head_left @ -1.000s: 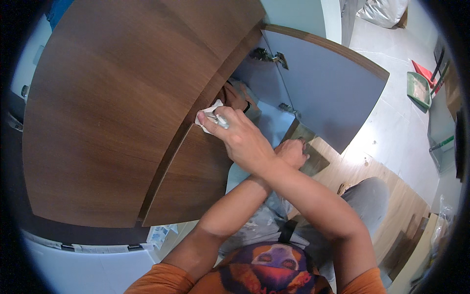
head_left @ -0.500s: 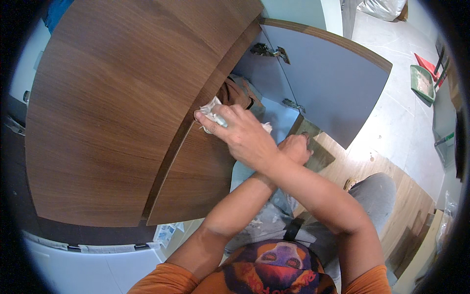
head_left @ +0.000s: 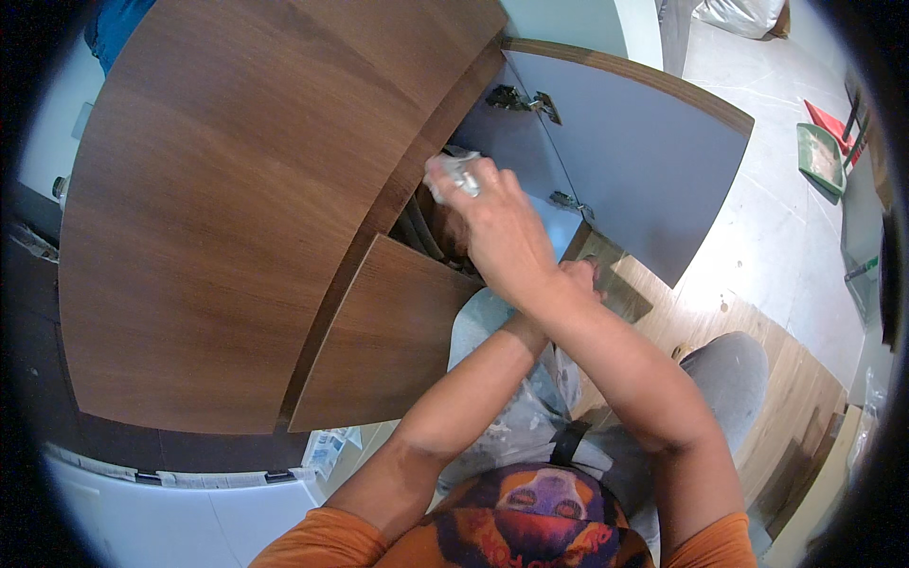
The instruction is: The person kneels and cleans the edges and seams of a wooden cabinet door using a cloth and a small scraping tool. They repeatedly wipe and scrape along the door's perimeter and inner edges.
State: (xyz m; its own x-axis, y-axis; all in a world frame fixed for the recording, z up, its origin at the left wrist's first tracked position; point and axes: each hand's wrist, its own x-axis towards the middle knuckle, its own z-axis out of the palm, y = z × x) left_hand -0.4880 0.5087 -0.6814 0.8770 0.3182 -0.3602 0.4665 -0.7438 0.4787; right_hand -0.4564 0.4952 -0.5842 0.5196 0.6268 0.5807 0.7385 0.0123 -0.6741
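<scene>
My right fingers pinch a crumpled white wad, blurry beside the brown wooden cabinet; my left fingers, can't tell!

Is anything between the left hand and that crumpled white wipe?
Yes: the right hand, which grips the white wipe, stands in between in this view, its wrist crossing over that of the left hand.

Left hand mostly hidden behind the right forearm; whether it grips anything cannot be told. White cloth blurred, partly covered by the right hand. Brown thing inside cabinet half hidden, kind unclear. White sack cut off at top edge.
</scene>
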